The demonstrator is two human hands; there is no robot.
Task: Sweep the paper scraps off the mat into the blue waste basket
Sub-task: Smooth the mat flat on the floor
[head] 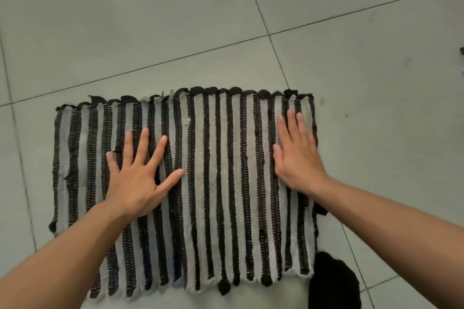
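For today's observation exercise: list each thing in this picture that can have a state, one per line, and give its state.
Mat: spread flat on the tiled floor, no paper scraps visible on it.
Left hand: open, fingers spread, palm down on the mat.
Right hand: open, fingers together, flat on the mat near its right edge.
Blue waste basket: not in view.

- One striped mat was counted.
- Two hands were seen: one left hand, one right hand.
- One black object was noted beside the mat.
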